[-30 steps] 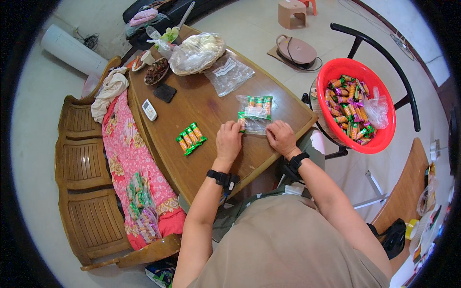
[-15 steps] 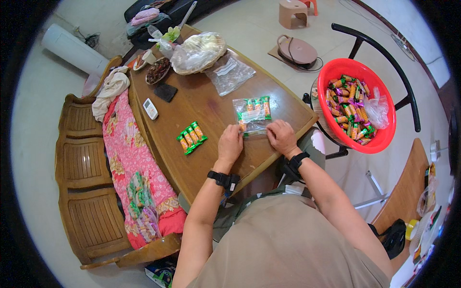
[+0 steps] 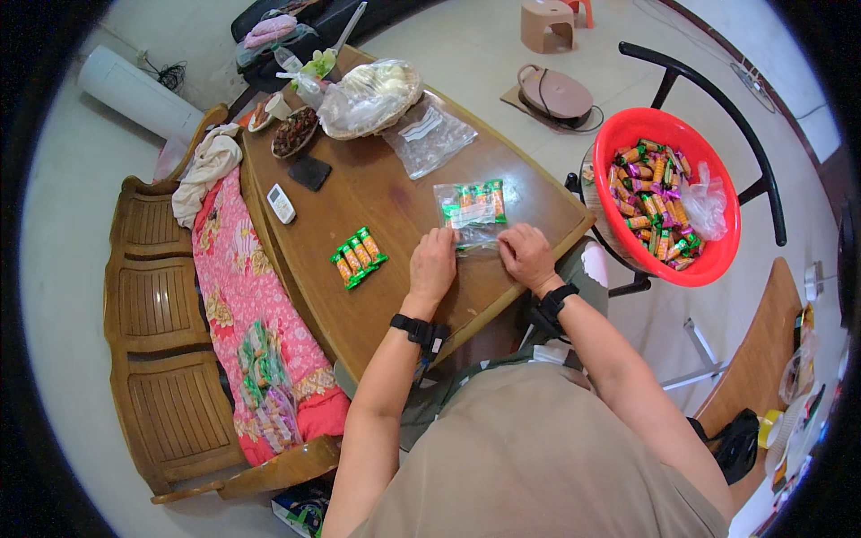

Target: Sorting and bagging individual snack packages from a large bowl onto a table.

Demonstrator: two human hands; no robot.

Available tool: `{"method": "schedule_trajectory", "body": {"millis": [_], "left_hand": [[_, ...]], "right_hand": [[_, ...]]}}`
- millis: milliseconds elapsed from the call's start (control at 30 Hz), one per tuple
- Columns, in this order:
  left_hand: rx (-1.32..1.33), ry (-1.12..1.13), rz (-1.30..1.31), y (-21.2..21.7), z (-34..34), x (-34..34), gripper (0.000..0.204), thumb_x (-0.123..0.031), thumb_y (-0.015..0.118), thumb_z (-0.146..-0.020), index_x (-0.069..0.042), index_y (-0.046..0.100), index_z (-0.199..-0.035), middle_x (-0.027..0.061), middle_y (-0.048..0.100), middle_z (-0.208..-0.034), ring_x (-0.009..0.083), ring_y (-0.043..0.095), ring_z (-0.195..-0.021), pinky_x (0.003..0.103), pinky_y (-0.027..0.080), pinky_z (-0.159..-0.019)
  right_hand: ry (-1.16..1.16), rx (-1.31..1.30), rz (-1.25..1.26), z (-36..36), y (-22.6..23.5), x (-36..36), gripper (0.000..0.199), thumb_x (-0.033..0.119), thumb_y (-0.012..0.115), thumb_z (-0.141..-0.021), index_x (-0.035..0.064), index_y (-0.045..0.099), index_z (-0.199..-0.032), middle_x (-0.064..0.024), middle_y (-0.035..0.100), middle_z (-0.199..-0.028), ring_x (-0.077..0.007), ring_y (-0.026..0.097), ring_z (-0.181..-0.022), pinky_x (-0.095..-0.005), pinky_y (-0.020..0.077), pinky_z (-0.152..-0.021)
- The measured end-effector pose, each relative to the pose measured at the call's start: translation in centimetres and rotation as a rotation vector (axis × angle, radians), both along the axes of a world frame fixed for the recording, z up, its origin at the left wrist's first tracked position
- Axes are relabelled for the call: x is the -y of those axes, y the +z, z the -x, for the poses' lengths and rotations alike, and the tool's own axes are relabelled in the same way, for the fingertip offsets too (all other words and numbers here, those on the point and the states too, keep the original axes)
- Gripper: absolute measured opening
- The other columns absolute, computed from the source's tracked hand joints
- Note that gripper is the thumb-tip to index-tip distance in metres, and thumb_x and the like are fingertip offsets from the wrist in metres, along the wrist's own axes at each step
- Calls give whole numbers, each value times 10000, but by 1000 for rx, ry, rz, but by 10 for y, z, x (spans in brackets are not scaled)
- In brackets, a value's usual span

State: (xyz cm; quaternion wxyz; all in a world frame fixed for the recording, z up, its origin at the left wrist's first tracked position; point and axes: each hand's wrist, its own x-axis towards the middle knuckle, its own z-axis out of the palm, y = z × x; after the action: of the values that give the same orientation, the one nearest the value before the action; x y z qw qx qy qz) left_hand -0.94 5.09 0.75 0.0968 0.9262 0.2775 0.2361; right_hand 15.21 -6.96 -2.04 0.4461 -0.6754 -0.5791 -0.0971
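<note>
A clear plastic bag [image 3: 475, 235] lies flat near the right end of the wooden table [image 3: 395, 193]. Inside its far part sits a row of wrapped snacks [image 3: 484, 198] with green ends and orange middles. My left hand [image 3: 434, 267] has its fingers closed at the bag's near left corner. Closed at the near right corner is my right hand [image 3: 526, 255], its fingertips partly hidden. To the left of my left hand, a group of similar green-and-orange wrapped snacks [image 3: 358, 257] lies side by side on the table.
On a chair at the right stands a red basin [image 3: 733, 224] of wrapped snacks. Another clear bag [image 3: 430, 139], a covered basket [image 3: 372, 100], a dark pad [image 3: 310, 173] and a white remote [image 3: 281, 203] lie farther back. A wooden bench [image 3: 161, 314] borders the left.
My left hand has shifted slightly right and away from me along the bag's near edge. The right hand, the bag and the loose snacks look almost unmoved.
</note>
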Motion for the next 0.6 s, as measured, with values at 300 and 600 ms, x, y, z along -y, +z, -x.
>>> {"method": "schedule_trajectory", "body": {"millis": [300,600], "left_hand": [[-41,-22,48,11,-6,2,277,-61,651,-757,-75,527,-1004,105,591,-904,310,586,-850,413,481,-721],[-101,31,-14,0,-9,-6,357,-59,649,-750,-61,517,-1081,126,618,-870,314,605,-827,423,490,-710]], "right_hand": [[-8,8,4,-1,-2,0,105,109,644,-770,94,552,-820,-78,541,-780,-266,565,-746,-362,432,-663],[1,-5,2,0,1,0,97,106,642,-773,97,557,-818,-77,542,-781,-267,564,-744,-359,433,-662]]}}
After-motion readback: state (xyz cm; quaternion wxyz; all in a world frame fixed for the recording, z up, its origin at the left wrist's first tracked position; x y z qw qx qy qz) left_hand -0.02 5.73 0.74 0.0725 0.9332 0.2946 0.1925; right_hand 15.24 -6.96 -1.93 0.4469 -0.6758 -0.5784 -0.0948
